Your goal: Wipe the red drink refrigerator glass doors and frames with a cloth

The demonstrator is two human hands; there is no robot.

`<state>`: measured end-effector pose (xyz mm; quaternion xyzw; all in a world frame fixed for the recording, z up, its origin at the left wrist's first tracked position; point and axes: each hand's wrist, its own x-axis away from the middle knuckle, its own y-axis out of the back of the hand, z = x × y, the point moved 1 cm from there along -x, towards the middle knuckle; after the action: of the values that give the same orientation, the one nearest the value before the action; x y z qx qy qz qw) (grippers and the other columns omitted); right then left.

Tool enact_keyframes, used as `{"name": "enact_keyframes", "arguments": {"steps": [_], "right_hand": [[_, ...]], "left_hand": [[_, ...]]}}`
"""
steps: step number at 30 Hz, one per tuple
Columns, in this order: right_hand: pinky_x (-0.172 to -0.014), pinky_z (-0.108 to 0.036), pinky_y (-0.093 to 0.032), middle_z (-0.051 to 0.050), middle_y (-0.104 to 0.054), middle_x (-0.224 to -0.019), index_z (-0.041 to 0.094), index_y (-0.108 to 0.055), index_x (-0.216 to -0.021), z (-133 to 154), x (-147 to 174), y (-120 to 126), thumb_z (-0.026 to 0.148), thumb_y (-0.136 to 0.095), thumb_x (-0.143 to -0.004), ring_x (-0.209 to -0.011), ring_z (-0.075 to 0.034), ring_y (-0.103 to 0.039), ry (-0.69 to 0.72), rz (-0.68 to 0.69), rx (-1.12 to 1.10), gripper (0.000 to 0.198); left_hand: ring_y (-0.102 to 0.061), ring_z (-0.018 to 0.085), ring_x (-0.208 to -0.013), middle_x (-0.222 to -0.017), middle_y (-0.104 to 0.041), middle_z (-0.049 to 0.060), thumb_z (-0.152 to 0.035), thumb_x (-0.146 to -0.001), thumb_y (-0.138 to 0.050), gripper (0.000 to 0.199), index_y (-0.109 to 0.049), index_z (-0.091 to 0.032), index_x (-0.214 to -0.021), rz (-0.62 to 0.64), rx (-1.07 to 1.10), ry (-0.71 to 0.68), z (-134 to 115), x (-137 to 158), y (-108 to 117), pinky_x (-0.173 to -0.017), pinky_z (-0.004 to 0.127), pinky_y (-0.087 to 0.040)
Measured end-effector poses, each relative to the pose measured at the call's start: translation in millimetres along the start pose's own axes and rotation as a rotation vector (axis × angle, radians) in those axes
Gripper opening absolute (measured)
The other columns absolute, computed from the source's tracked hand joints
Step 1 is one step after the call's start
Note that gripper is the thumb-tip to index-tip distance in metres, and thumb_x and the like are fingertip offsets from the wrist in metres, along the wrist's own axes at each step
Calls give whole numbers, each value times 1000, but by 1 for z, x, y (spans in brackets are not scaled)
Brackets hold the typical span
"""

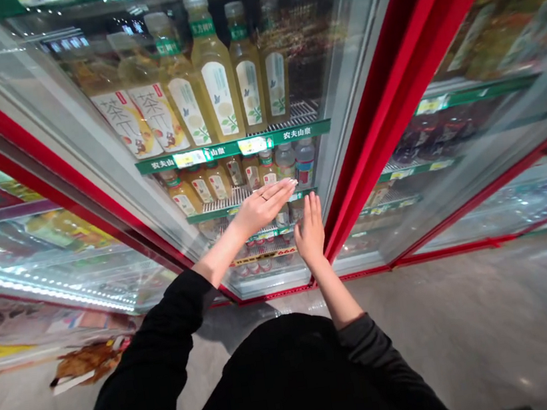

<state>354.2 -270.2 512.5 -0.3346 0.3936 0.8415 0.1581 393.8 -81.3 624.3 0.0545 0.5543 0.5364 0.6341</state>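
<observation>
So, two bare hands are held up flat in front of a drinks cooler. Nothing is gripped by either one: on the left hand (266, 204) the fingers are stretched straight and pressed together, with a ring (264, 197) worn on one of them, and the right hand (311, 230) is held upright, fingers side by side, thumb a bit apart. Whether the glass door (314, 31) is actually touched can't be told from this angle.

The bottles are kept behind that glass, so it's pretty much what stands in the way. Tall tea bottles (219, 81) are lined up on the upper shelf, beside bottles with white labels (154, 116), above a green strip (301, 132) dotted with price tags. Smaller bottles (220, 182) are stocked one shelf down, and the shelves below are partly blocked from view by the hands.

The door is edged on the right by a thick red frame (392, 109), near the right hand. More stocked coolers are seen on both sides. A brown furry-looking thing (90, 363) is spotted low at left, and some grey floor (489, 311) is hidden by black clothing (291, 377).
</observation>
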Motion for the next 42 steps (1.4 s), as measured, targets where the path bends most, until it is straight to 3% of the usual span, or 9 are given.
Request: {"name": "enact_keyframes", "arguments": {"steps": [5, 9, 14, 21, 28, 32, 37, 42], "right_hand": [[-139, -57, -30, -13, -17, -188, 18, -6, -179, 10, 7, -6, 10, -41, -97, -175, -25, -5, -44, 17, 21, 90], [-139, -57, -28, -14, -16, -188, 17, -6, -179, 18, 12, -12, 9, -44, -94, -175, -25, -4, -74, 39, 28, 93], [-139, -58, -28, -12, -13, -188, 19, -3, -179, 29, 18, -16, 8, -43, -92, -175, -25, -3, -76, 26, 56, 96], [-139, -58, -27, -10, -12, -189, 22, -2, -179, 39, 24, -23, 9, -42, -96, -175, -26, -5, -67, 17, 69, 94], [-139, -60, -27, -8, -10, -189, 24, 2, -180, 54, 27, -31, 9, -43, -97, -175, -27, -6, -77, 3, 65, 95], [-139, -61, -27, -9, -9, -189, 24, 2, -180, 63, 30, -36, 8, -41, -97, -175, -27, -4, -72, 7, 70, 94], [-139, -61, -28, -10, -9, -189, 22, 4, -179, 71, 32, -45, 8, -42, -95, -175, -28, -4, -76, 43, 92, 97], [-139, -61, -28, -10, -11, -189, 23, 3, -179, 81, 30, -50, 9, -41, -98, -175, -27, -4, -52, 26, 94, 94]], "left_hand": [[-50, 18, -157, -162, -61, 7, -3, -109, -48, 68, -32, -18, -173, 82, 37, -50, -7, 33, -4, -131, 38, -51], [-47, 17, -159, -168, -54, 7, -4, -109, -47, 66, -35, -19, -172, 159, 117, -58, -2, 26, -8, -134, 40, -48], [-33, 18, -166, -175, -44, 7, -3, -110, -42, 69, -28, -19, -175, 104, 105, 15, 12, 8, 8, -139, 44, -38], [-39, 19, -163, -169, -53, 9, -4, -110, -42, 65, -31, -14, -174, 83, 87, 25, 3, 46, 15, -136, 42, -44], [-35, 19, -165, -174, -45, 9, -3, -110, -39, 68, -25, -16, -175, 78, 96, 37, 13, 40, 25, -137, 43, -44], [-34, 18, -165, -174, -45, 9, -3, -110, -37, 71, -18, -17, -177, 75, 83, 89, 16, 51, 36, -138, 42, -42], [-37, 19, -164, -174, -46, 8, -5, -111, -36, 65, -27, -16, -175, 134, 123, 77, 11, 63, 32, -137, 44, -44], [-36, 17, -165, -176, -45, 4, -6, -112, -34, 64, -31, -20, -174, 188, 147, 24, 24, 58, 41, -138, 45, -42]]}}
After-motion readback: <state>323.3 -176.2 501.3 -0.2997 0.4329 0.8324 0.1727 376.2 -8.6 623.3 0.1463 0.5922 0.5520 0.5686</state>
